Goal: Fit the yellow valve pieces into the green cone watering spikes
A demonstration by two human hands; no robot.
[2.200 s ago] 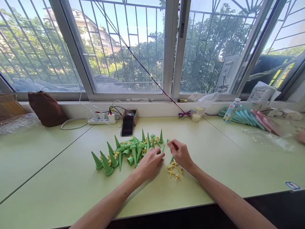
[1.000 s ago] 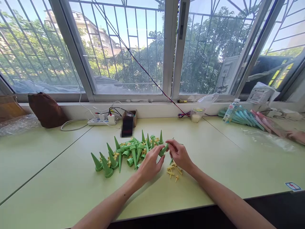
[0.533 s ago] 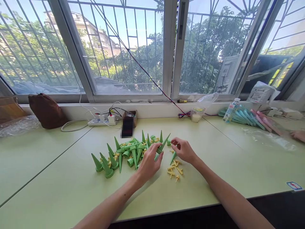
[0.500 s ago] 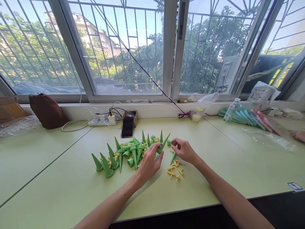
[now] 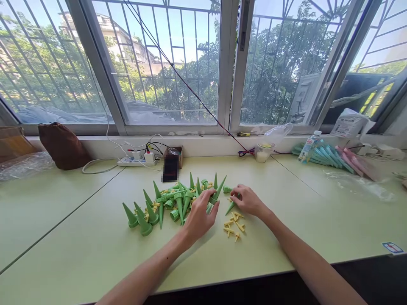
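A heap of green plastic cone spikes [image 5: 173, 201] lies on the pale green table [image 5: 79, 241], with small yellow pieces mixed in. My left hand [image 5: 201, 215] grips one green cone [image 5: 219, 188] by its wide end, its tip pointing up and to the right. My right hand [image 5: 248, 200] rests on the table just right of the heap, fingers curled over a green cone [image 5: 230, 208] lying there. A small green cap [image 5: 227, 189] sits beyond its fingertips. Several yellow valve pieces [image 5: 233, 224] lie scattered below my right hand.
A power strip [image 5: 136, 161] with cables, a small dark box [image 5: 171, 166] and a brown bag [image 5: 62, 144] line the window sill side. At right are a white cup [image 5: 262, 153], a bottle [image 5: 308, 146], teal and pink packets [image 5: 333, 157] and clear plastic film [image 5: 359, 186].
My hands have drawn apart. The left hand has kept the green cone and tilted it upward. The right hand has dropped to the table onto another cone.
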